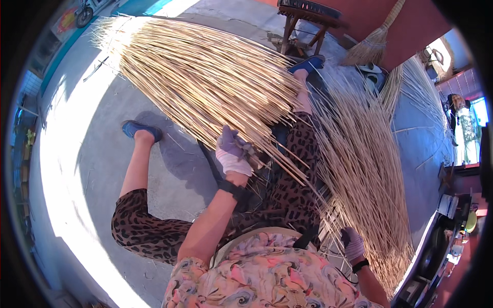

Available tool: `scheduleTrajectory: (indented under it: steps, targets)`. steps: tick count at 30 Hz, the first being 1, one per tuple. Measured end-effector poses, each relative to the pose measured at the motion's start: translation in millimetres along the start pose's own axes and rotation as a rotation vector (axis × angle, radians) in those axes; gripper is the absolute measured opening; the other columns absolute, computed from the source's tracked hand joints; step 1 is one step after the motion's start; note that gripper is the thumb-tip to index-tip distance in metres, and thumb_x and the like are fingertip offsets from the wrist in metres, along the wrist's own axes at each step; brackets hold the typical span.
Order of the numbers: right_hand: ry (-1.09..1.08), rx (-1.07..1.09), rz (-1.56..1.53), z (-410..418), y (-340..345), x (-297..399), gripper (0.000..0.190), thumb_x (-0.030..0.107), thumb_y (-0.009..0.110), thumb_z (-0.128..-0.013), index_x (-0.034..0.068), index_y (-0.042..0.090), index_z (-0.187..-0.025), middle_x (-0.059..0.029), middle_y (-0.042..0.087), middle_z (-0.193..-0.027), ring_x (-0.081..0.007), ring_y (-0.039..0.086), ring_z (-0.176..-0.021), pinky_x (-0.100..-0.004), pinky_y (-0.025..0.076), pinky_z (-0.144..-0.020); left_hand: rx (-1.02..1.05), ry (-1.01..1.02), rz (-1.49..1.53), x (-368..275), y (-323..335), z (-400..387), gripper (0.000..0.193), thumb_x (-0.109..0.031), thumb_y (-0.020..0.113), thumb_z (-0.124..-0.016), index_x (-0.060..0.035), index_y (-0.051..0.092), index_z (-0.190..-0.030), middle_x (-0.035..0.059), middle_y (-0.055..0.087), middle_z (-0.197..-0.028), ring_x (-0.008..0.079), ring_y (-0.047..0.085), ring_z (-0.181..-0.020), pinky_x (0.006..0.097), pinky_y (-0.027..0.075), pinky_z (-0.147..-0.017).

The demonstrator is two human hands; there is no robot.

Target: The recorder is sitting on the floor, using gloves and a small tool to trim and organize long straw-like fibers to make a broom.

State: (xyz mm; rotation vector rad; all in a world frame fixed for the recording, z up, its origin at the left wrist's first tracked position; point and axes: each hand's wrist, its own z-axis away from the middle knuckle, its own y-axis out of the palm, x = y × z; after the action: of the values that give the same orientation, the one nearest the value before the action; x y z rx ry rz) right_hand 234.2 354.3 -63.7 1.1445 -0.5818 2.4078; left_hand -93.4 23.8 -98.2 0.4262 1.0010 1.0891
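Observation:
A wide, fanned bundle of pale dry stalks (208, 77) stretches from the upper left towards my lap. At its near lower edge is my left hand (233, 148), in a striped glove with a grey palm, its fingers bent around something dark that I cannot make out. My right hand (352, 244), gloved alike, is at the lower right beside a second heap of thinner stalks (362, 165), with a few stalks near its fingertips; its grip is unclear. A dark strap (210, 161) runs under my left forearm towards the first bundle.
My legs are spread on the grey concrete floor (104, 154). A small wooden stool (308, 19) stands beyond my right foot. A broom (371, 46) leans on the red wall, near a pair of shoes (371, 75). More loose stalks (427, 100) lie at the right.

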Motion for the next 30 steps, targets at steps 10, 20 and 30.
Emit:
scheduleTrajectory:
  steps: [10,20,30]
  targets:
    - [-0.600,-0.249,0.977,-78,-1,-6,0.031,0.000,0.063,-0.078,0.003,0.058,-0.109,-0.0166,0.060,-0.104,-0.0301,0.058,-0.096,-0.0370,0.046,-0.080,-0.124,-0.637,-0.259,143,-4,-13,0.039,-0.045,0.066,-0.080,-0.0099,0.051,-0.085,0.0053,0.051,-0.063,0.0227,0.049,-0.050,0.0400,0.044,-0.046]
    - [-0.382,0.681,0.275,-58,221,171,0.026,0.018,0.052,-0.094,0.002,0.054,-0.115,-0.0047,0.059,-0.097,-0.0109,0.057,-0.087,-0.0229,0.047,-0.078,0.435,-0.477,-0.610,-27,40,134,0.024,-0.031,0.057,-0.090,-0.0090,0.059,-0.081,-0.0018,0.051,-0.057,0.0087,0.047,-0.045,0.0225,0.038,-0.042]
    - [-0.380,1.028,0.356,-35,501,204,0.027,0.029,0.056,-0.082,0.006,0.058,-0.068,-0.0078,0.058,-0.058,-0.0191,0.050,-0.045,-0.0344,0.039,-0.046,0.224,-0.447,-0.359,-64,3,190,0.042,-0.049,0.049,-0.091,-0.0108,0.055,-0.074,0.0011,0.053,-0.057,0.0119,0.051,-0.044,0.0236,0.042,-0.040]
